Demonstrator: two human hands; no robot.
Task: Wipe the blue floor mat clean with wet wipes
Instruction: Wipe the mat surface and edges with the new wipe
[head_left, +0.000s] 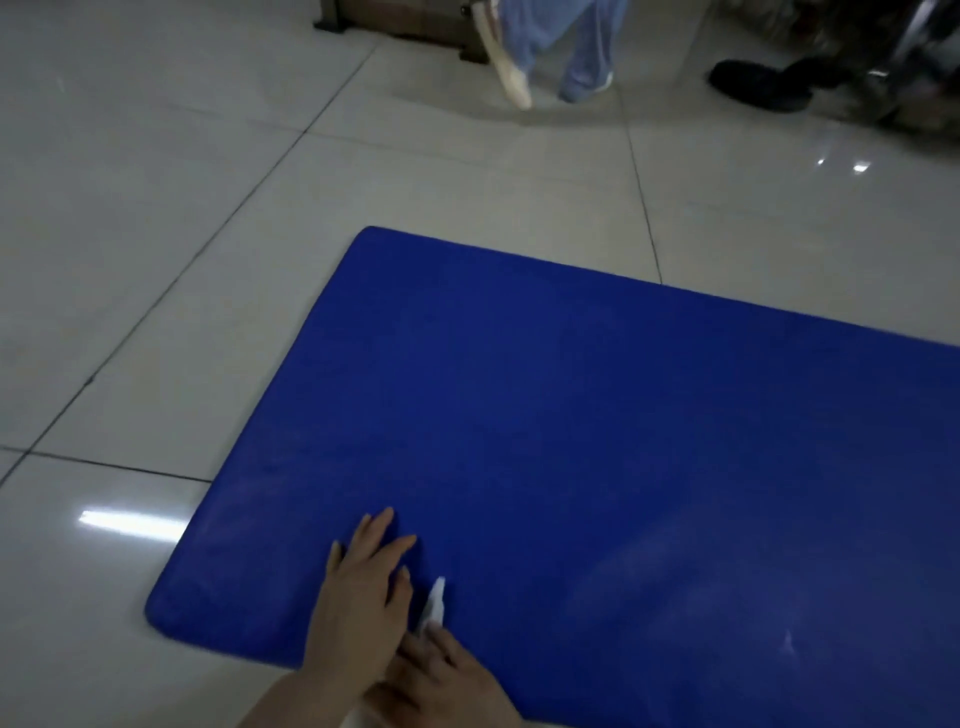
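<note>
**Hands on near edge of blue mat, wipe pinched**

A pale tiled floor (156, 260) is seen across the frame, glossy, with light reflections. A blue floor mat (597, 441) is laid flat on it, running from the near left corner off the right edge; faint whitish streaks are seen on its surface to the right of the fingers.

Far beyond the fingers, at the top edge, a person's legs in light blue trousers (571, 47) and a pale shoe (506, 67) are seen, blurred. A dark shoe (758, 85) is seen to the right of them. Dark wooden furniture feet (332, 18) are visible at top left.

The left hand (363, 597) is laid palm down on the mat near its front edge, fingers (379, 530) straight and slightly spread, tips pointing away. The right hand (447, 680) is placed just beside it, touching or overlapping at the left wrist. A small white wet wipe (435, 605) is pinched at the right fingertips, sticking out ahead of them, just right of the left thumb. Whether the wipe touches the mat cannot be told.
</note>
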